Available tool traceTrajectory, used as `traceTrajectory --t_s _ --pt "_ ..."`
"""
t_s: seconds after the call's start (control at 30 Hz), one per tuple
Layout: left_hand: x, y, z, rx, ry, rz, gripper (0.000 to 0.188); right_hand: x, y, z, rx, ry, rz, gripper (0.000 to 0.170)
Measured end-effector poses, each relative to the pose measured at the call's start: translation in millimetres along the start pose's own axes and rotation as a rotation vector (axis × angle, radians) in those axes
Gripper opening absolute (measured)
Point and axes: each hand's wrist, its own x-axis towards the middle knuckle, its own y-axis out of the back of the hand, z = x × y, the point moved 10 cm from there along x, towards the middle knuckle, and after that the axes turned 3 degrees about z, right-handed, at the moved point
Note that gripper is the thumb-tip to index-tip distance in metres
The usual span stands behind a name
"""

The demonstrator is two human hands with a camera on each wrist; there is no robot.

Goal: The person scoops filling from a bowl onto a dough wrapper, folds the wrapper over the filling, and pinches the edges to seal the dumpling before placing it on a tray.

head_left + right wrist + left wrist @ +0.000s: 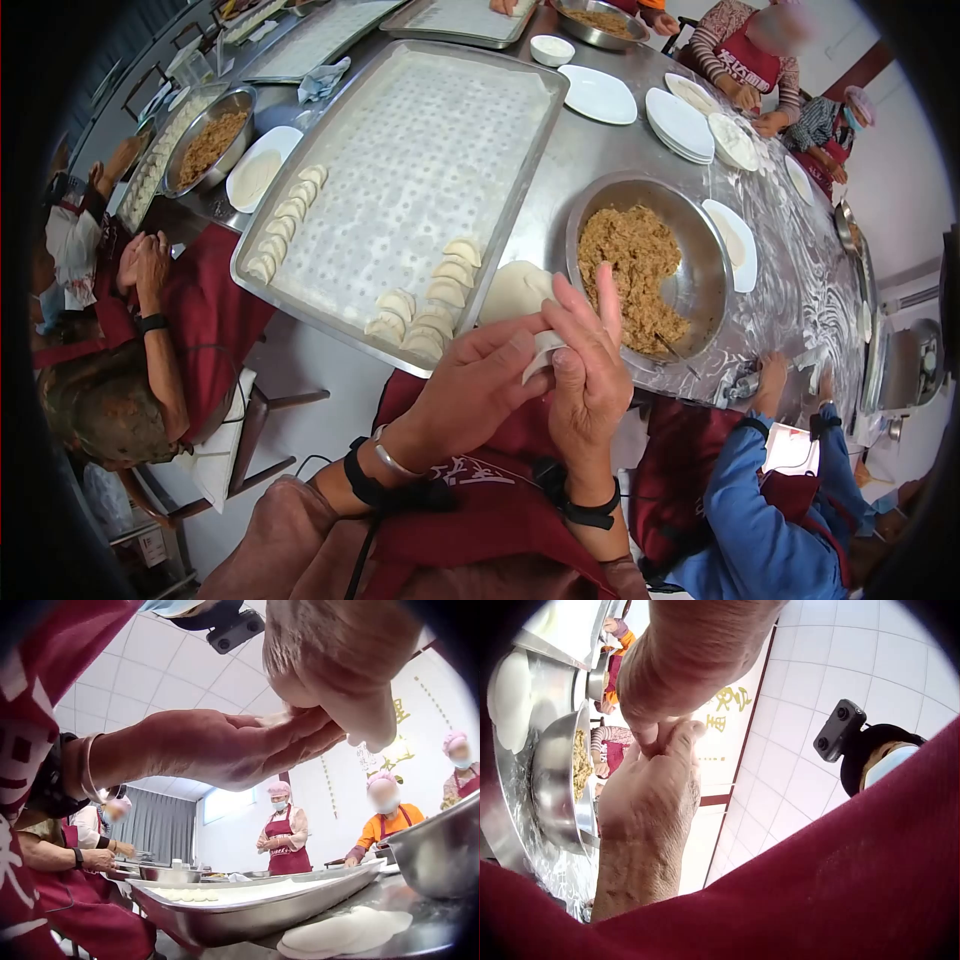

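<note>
In the head view my left hand (pixel 470 380) and right hand (pixel 590 385) meet in front of my apron, pinching a pale dumpling (pixel 541 355) between fingers and thumbs. Its folded edge shows, while the rest is hidden by the fingers. Two fingers of the right hand stick up. Just beyond the hands lies a stack of round dough wrappers (pixel 515 290). A steel bowl (pixel 708 300) of brown filling (pixel 630 255) stands beyond the right hand. The large metal tray (pixel 400 150) carries rows of finished dumplings (pixel 448 282) at its near right corner and left side.
White plates (pixel 598 94) and a small white bowl (pixel 552 50) sit past the tray. Flour streaks the steel table (pixel 790 250) on the right. People work around it, one in blue sleeves (pixel 765 500) close on my right, another in a red apron (pixel 215 320) on my left.
</note>
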Motion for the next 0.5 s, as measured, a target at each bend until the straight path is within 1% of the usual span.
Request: traceTrajectory --t_s 0.03,0.07,0.1,0.13,0.17,0.2,0.23,0.3,0.33,0.47,0.5 --pt "0.1 0.1 -0.9 0.049 -0.005 0.002 0.046 0.1 3.1 1.6 0.000 0.000 0.000 0.052" --pt "-0.2 -0.8 0.2 0.050 -0.005 0.001 0.046 1.9 1.8 0.4 -0.038 0.013 -0.039 0.051" --pt "-0.9 -1.4 -0.2 0.041 0.020 0.009 0.044 4.8 -0.7 -3.2 -0.075 0.026 -0.078 0.051" --pt "-1.0 -1.6 -1.2 0.032 0.045 0.017 0.042 8.2 -1.5 -9.1 -0.076 0.027 -0.077 0.051" --pt "0.4 -2.4 -0.1 0.034 0.044 0.014 0.042 13.7 4.1 -16.0 -0.072 0.000 0.007 0.048" --pt "2.0 -8.6 3.5 -0.006 0.019 -0.043 0.042 16.4 10.8 -18.5 -0.069 -0.027 0.091 0.046" --pt "2.5 -14.3 6.8 -0.048 -0.006 -0.099 0.042 15.3 10.4 -14.6 -0.070 -0.025 0.091 0.046" --pt "2.2 -9.3 1.6 -0.052 0.005 -0.075 0.043 9.6 11.0 -9.2 -0.066 0.047 0.083 0.049" --pt "1.9 -6.2 -1.6 -0.055 0.017 -0.049 0.043 7.6 7.5 -5.7 -0.127 0.026 -0.005 0.051" --pt "1.6 -11.5 -2.0 -0.037 0.015 -0.082 0.045 13.5 7.6 -14.6 -0.158 0.051 -0.010 0.052" --pt "2.4 -15.4 0.6 -0.050 0.002 -0.116 0.045 15.1 12.8 -13.5 -0.085 -0.005 0.057 0.045"
